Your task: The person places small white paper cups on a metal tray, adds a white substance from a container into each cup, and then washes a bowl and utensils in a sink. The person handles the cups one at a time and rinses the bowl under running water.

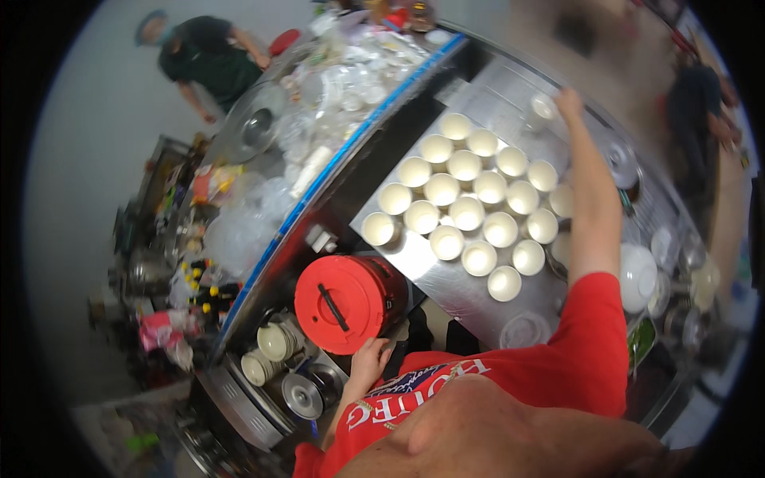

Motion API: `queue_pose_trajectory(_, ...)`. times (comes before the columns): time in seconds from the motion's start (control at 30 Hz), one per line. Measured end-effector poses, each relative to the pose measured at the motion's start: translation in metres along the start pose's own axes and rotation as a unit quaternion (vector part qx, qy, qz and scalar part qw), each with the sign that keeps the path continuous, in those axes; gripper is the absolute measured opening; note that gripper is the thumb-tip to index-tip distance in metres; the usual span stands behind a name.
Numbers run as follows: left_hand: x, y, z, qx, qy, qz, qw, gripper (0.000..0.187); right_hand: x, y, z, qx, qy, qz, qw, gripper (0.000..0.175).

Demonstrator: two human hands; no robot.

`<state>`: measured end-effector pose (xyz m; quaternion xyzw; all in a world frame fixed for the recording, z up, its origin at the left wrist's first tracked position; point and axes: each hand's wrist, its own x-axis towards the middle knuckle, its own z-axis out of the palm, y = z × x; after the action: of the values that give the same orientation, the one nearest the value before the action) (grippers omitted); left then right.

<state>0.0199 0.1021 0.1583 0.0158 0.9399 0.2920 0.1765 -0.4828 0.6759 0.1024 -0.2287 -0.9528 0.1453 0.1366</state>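
Note:
My right hand (569,104) reaches to the far right part of the stainless steel counter (431,254). Close by its fingers is a pale cup (542,109); blur hides whether they grip it. On the counter stand several rows of white, open-topped cups (466,213), with insides that look bare. My left hand (370,361) is low in front of my body, its fingers curled by the near rim of a red round lid (337,305) with a black handle. Whether that hand touches the lid is unclear.
Left of the red container are stacked bowls (274,343) and a lidded metal pot (303,395). White bowls (637,278) and a clear plastic container (525,330) lie at right. Beyond the blue-edged ledge (340,182) are plastic-wrapped goods (248,221). A person (209,57) stands across from it.

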Motion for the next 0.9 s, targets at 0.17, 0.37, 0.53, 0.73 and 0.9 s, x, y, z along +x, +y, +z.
queue_pose_trajectory(0.17, 0.009, -0.005, -0.008, 0.004, 0.004, 0.059, 0.998, 0.022, 0.009, 0.022, -0.052, 0.058, 0.031, -0.025, 0.997, 0.047)
queue_pose_trajectory(0.37, 0.028, -0.021, -0.003, -0.027, -0.011, 0.108, 0.994, 0.022, 0.018, 0.062, -0.211, 0.009, 0.173, 0.016, 0.985, 0.056)
queue_pose_trajectory(0.53, 0.052, -0.030, -0.003, -0.010, -0.017, 0.249, 0.968, 0.022, -0.072, 0.095, -0.333, 0.025, 0.246, -0.048, 0.968, 0.050)
queue_pose_trajectory(0.73, 0.073, -0.043, -0.006, 0.011, -0.083, 0.279, 0.957, 0.025, -0.279, -0.009, -0.308, 0.087, -0.036, -0.185, 0.978, 0.038)
queue_pose_trajectory(0.9, 0.137, -0.106, 0.014, -0.115, -0.103, 0.240, 0.958, 0.034, -0.487, -0.045, -0.243, 0.237, -0.230, -0.124, 0.936, 0.034)
